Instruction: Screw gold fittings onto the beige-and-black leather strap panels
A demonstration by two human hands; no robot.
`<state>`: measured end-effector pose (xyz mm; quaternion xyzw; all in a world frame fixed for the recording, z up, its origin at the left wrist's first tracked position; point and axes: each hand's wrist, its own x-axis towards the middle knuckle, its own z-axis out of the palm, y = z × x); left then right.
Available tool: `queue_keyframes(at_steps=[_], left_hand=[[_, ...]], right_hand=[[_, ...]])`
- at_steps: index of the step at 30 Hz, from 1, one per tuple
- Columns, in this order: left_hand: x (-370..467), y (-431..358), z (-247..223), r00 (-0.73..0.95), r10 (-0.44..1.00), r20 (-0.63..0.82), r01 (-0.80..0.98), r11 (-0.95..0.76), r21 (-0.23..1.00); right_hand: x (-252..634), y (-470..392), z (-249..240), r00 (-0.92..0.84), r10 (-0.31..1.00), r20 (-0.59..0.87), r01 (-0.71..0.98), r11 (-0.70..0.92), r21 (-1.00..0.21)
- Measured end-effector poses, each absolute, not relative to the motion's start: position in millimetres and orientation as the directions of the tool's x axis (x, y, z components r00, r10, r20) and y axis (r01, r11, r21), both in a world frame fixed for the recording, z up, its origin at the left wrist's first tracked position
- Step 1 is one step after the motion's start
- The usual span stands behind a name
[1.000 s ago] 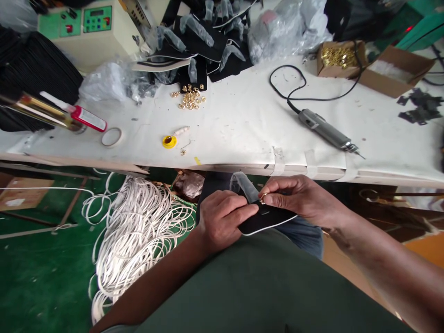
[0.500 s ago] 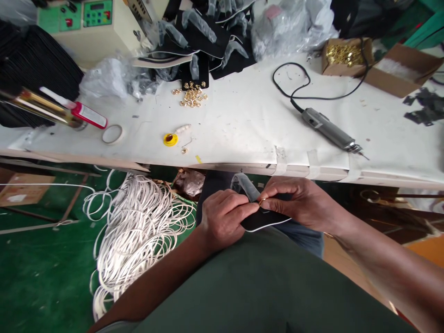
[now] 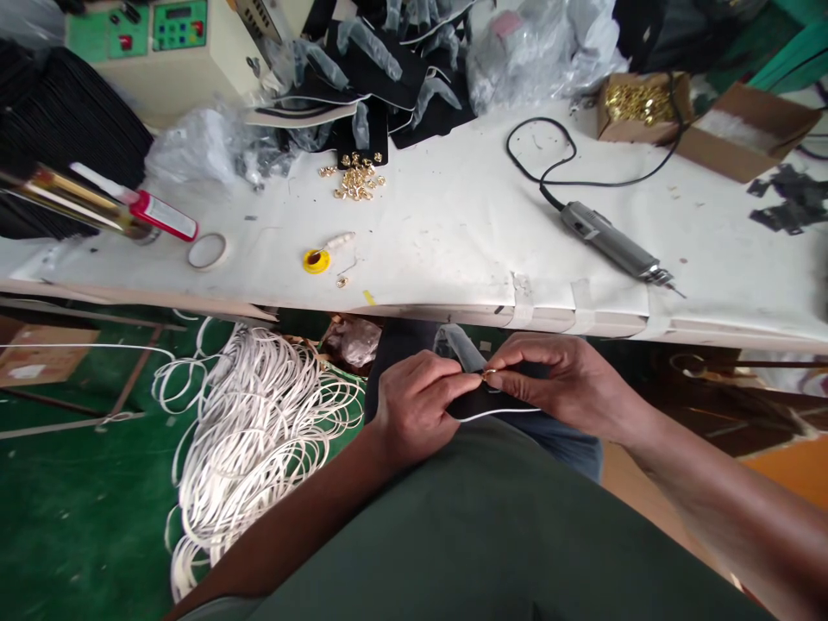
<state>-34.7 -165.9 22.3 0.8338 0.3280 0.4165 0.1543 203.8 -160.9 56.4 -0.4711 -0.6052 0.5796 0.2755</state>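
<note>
A black panel [image 3: 495, 403] with a white edge lies over my lap, and a plastic-wrapped handle [image 3: 461, 347] rises from it. My left hand [image 3: 420, 398] is closed on the panel, its fingertips beside a small gold metal piece [image 3: 490, 372]. Thumb and forefinger of my right hand [image 3: 556, 375] pinch that gold piece against the panel. The fingertips of both hands nearly meet there, and they hide part of the piece.
On the white table [image 3: 427, 250] are a grey rotary tool [image 3: 611, 243] with a black cord, gold fittings [image 3: 358, 178], a yellow pot [image 3: 316, 261], a tape ring [image 3: 207, 251] and a red-labelled tube [image 3: 165, 215]. White cord [image 3: 259, 448] is heaped on the floor at left.
The black panel's near edge has tilted up slightly, so less of its surface shows. Both hands keep nearly the same place, with the right fingers still on the gold piece.
</note>
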Motion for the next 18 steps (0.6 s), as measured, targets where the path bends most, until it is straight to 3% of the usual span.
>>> queue_keyframes(at_steps=[7,15,18], left_hand=[[-33,-166,26,0.398,0.727,0.560,0.446,-0.687,0.574],[-28,-163,25,0.372,0.723,0.582,0.417,-0.691,0.591],[-26,-162,28,0.412,0.710,0.571,0.365,-0.703,0.610]], right_hand=[[217,-157,63,-0.555,0.829,-0.063,0.294,0.125,-0.948],[209,-160,51,-0.480,0.847,0.229,0.393,0.441,-0.807],[208,-161,51,-0.494,0.827,0.270,0.394,0.489,-0.778]])
